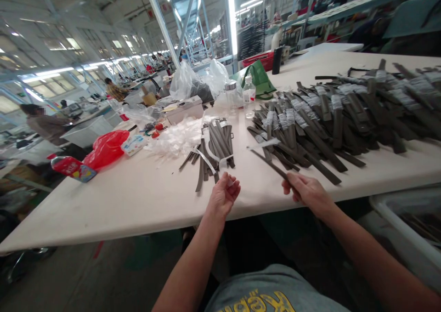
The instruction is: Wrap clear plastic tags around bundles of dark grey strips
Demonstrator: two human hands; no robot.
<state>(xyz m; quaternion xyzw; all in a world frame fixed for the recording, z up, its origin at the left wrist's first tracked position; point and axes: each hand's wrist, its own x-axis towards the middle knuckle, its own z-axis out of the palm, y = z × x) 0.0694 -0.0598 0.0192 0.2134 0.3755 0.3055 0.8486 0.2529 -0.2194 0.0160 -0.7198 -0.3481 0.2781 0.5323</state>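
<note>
My left hand (224,195) is closed in a pinch over the front part of the table, and a thin white strip (223,163) sticks up from its fingers. My right hand (306,191) is wrapped around one end of a dark grey strap-like strip (270,164). That strip points up and to the left, its far end near a piece of translucent film (265,143). Just beyond my left hand lies a loose pile of dark strips (220,139) with white strips among them. Past my right hand, many bundled dark strips (327,119) are heaped, wrapped in whitish film.
Crumpled white scraps (179,136), a red plastic bag (107,147) and a red bottle (74,168) lie on the left of the white table (138,206). A glass jar (230,96), a clear bottle (248,96) and a green bag (260,80) stand behind. A bin (389,211) is at the lower right.
</note>
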